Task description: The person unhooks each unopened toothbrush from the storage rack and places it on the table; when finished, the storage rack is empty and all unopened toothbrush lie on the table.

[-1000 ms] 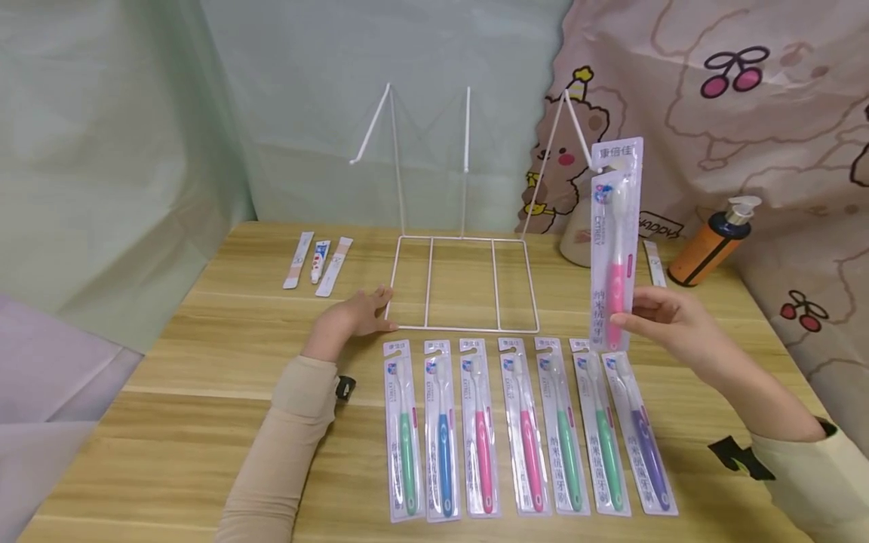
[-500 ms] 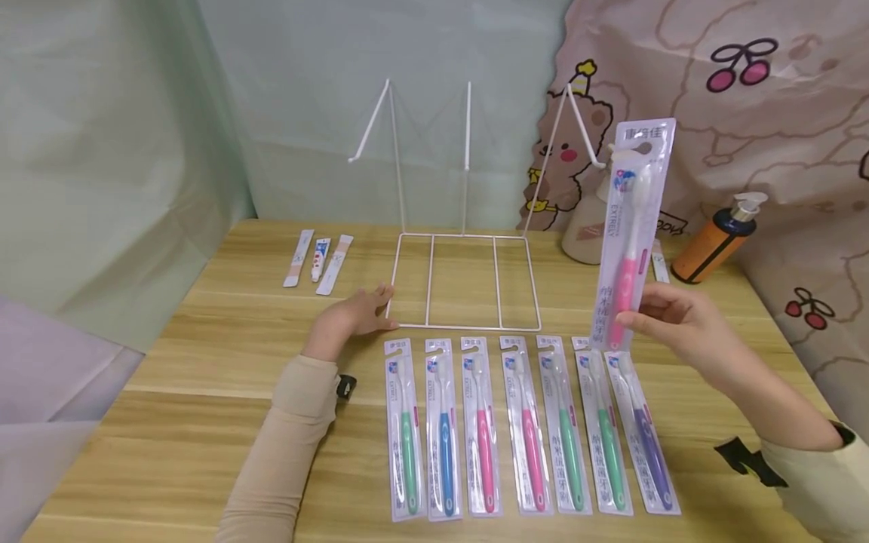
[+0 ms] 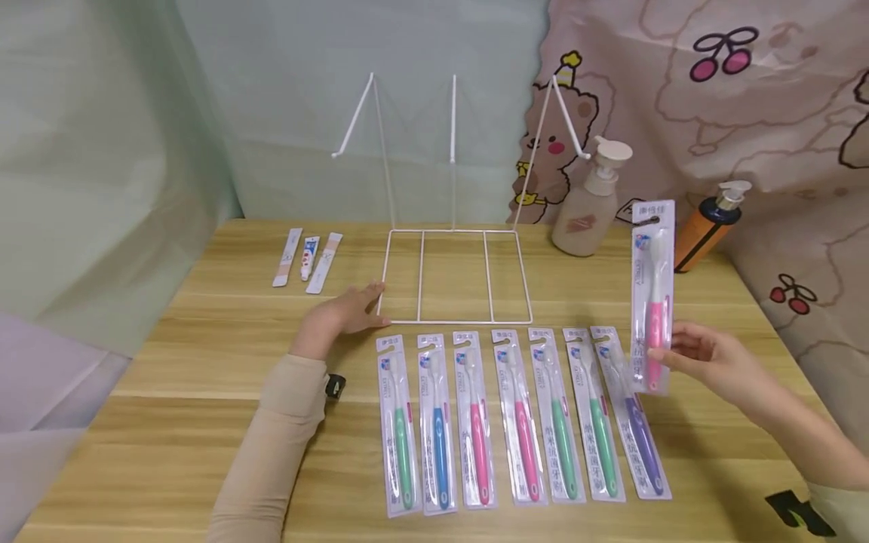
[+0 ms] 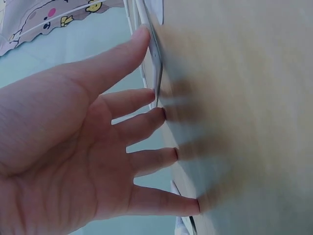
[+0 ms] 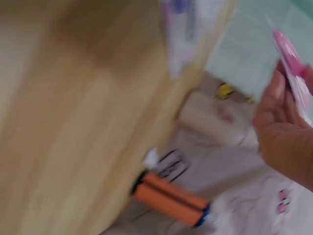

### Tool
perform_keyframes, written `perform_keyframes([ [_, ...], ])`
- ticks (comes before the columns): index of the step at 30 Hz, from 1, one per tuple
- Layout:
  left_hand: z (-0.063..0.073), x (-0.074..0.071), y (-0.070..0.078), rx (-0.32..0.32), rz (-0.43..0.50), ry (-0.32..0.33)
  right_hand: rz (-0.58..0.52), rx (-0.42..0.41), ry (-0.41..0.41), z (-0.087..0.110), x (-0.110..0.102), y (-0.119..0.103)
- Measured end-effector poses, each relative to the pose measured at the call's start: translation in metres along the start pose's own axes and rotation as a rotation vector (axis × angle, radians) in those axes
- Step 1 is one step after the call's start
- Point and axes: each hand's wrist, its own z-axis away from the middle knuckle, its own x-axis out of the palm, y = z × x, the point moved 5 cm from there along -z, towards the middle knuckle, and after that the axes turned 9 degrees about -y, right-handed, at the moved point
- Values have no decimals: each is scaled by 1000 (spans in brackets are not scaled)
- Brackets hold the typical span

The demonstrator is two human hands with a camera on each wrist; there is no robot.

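Note:
My right hand [image 3: 720, 369] pinches the lower end of a packaged toothbrush with a pink handle [image 3: 655, 324], upright, at the right of the head view. In the right wrist view this pack [image 5: 289, 56] shows edge-on between thumb and fingers. My left hand [image 3: 342, 313] rests at the front left corner of a white wire rack [image 3: 458, 323]. The left wrist view shows its fingers [image 4: 146, 164] spread and fairly straight, tips at the wood and thumb at the wire. Several packaged toothbrushes with green, blue [image 3: 440, 452], pink and purple handles lie in a row before the rack.
The rack's three upright prongs [image 3: 452, 117] have nothing on them. A beige pump bottle [image 3: 584, 219] and an orange pump bottle [image 3: 706, 234] stand behind at the right. Left of the rack lie a small toothpaste tube [image 3: 308, 258] and two paper sachets [image 3: 324, 262].
My right hand has drawn the pink toothbrush pack away from the rack's right prong, to the right and down toward me. The left hand has stayed at the rack's corner.

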Motion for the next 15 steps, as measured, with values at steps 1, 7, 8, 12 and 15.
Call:
perform_keyframes([
  [1, 0, -1, 0, 4, -5, -2, 31, 46, -31, 1, 1, 9],
  [7, -1, -4, -1, 0, -19, -24, 24, 171, -179, 13, 13, 54],
  [8, -1, -4, -1, 0, -20, -24, -3, 169, -192, 15, 15, 59],
  [12, -2, -4, -1, -5, -10, -19, -86, 176, -272, 24, 17, 74],
  [15, -2, -4, -1, -17, -5, -19, -155, 191, -353, 31, 19, 82],
])
